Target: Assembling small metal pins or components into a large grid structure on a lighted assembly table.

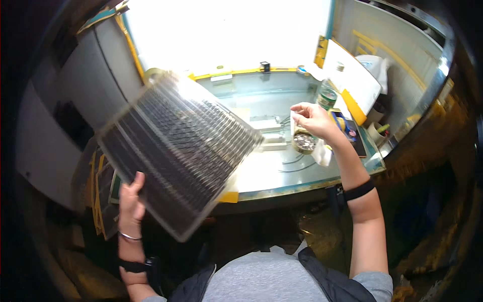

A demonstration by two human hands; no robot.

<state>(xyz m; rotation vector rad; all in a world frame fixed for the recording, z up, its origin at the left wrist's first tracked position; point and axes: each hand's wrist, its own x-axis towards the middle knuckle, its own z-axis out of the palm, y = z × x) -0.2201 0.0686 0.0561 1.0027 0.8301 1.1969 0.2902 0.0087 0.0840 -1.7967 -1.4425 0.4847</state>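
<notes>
The fingers (132, 194) of the left hand (131, 206) are closed on the lower edge of a large clear tray (178, 151), thumb up against its face, holding it lifted and tilted above the left end of the table (271, 173). The tray is a flat rectangle of see-through plastic filled with close dark rows of small parts; it is blurred, so the parts cannot be made out singly. A thin metal bangle and a dark band sit on that wrist.

The right hand (314, 120) is raised over the table with its fingers pinched together on something small and pale; what it is cannot be told. Just beneath it stands a round tin (304, 142) full of small silvery pieces, with a white scrap beside it. A black band circles the right forearm.

Beyond the tin, at the right end of the table, lie a dark flat rectangle with coloured spots (352, 133), a yellow wedge-shaped slab (353, 106) and a big white sheet (352, 75) leaning against the wall. A clear bottle with a green label (328, 95) stands near them. Yellow strips edge the bright back panel, and yellow-rimmed flat cards (100, 191) hang at the far left below the tray.
</notes>
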